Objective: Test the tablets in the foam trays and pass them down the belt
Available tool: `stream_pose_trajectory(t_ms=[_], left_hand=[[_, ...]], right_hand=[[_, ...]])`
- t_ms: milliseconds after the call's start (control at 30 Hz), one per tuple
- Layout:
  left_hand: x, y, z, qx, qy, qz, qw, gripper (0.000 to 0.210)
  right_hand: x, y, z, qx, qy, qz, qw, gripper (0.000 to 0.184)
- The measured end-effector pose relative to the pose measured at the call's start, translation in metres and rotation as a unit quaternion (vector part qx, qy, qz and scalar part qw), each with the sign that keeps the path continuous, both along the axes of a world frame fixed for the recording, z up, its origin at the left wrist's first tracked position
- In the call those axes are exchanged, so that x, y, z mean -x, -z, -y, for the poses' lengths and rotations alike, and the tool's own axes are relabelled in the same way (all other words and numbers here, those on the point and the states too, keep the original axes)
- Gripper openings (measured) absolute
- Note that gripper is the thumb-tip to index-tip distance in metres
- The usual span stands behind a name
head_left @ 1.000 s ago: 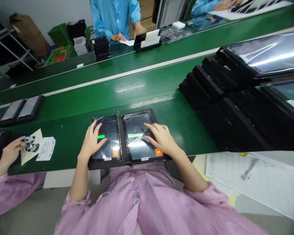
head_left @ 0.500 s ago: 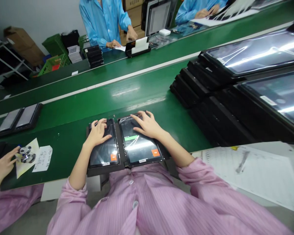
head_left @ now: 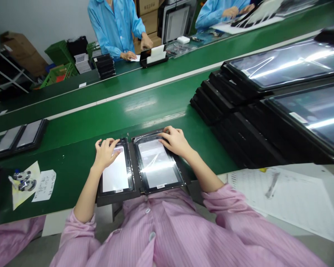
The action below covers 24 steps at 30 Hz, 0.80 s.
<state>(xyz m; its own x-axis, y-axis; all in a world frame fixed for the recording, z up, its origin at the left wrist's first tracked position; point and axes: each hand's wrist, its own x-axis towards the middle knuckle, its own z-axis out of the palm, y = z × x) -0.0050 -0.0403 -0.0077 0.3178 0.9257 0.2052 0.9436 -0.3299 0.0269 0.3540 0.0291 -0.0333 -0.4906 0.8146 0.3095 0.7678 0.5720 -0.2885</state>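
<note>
Two tablets lie side by side in a black tray [head_left: 137, 163] at the bench's front edge, both screens showing mostly white. Over the upper part of the left tablet [head_left: 115, 176] is my left hand [head_left: 105, 152], fingers spread and curved toward its top edge. My right hand [head_left: 176, 141] rests at the upper right corner of the right tablet [head_left: 156, 163], fingers apart, fingertips at the screen's edge. Whether each fingertip touches the glass, I cannot tell. Neither hand grips anything.
Stacked black trays with tablets [head_left: 284, 63] rise at the right. Printed sheets [head_left: 289, 196] lie below them. At left are a handwritten note [head_left: 44, 185], small metallic parts [head_left: 26, 181] and another tablet tray [head_left: 19, 137]. Co-workers in blue [head_left: 114, 29] sit across the green bench.
Both tablet screens have gone from dark with orange squares to mostly white. My right hand has shifted slightly right, toward the tablet's corner. A neighbour's hand at the left has drawn back.
</note>
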Motion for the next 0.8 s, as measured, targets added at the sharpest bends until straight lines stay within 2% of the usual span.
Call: stream_pose_trajectory(t_ms=[133,233,300,400,467,600,733,800], left_hand=[[0.005,0.004,-0.006,-0.01,-0.005,0.011,1.0,0.053],[0.012,0.003,-0.019,-0.008,0.012,0.065,0.998,0.06],[0.013,-0.001,-0.033,0.037,0.029,0.101,0.994,0.058],[0.004,-0.01,-0.058,0.137,0.02,0.145,0.98,0.055],[-0.006,-0.014,-0.072,0.194,0.009,0.158,0.968,0.054],[-0.016,-0.015,-0.088,0.262,0.024,0.156,0.952,0.054],[0.003,-0.011,-0.094,0.319,0.06,0.193,0.926,0.041],[0.015,-0.011,-0.096,0.337,0.09,0.211,0.913,0.053]], right_hand=[[-0.002,0.007,-0.005,-0.005,-0.016,-0.017,1.0,0.028],[0.001,0.017,-0.009,0.027,-0.034,-0.096,0.994,0.033],[0.006,0.028,-0.012,0.044,-0.004,-0.204,0.978,0.042],[0.014,0.044,-0.019,0.031,0.09,-0.323,0.942,0.053],[0.017,0.051,-0.022,0.026,0.107,-0.332,0.937,0.055],[0.017,0.054,-0.028,0.031,0.091,-0.308,0.947,0.052],[0.019,0.053,-0.04,0.038,0.097,-0.32,0.942,0.048],[0.021,0.054,-0.048,0.048,0.103,-0.332,0.936,0.048]])
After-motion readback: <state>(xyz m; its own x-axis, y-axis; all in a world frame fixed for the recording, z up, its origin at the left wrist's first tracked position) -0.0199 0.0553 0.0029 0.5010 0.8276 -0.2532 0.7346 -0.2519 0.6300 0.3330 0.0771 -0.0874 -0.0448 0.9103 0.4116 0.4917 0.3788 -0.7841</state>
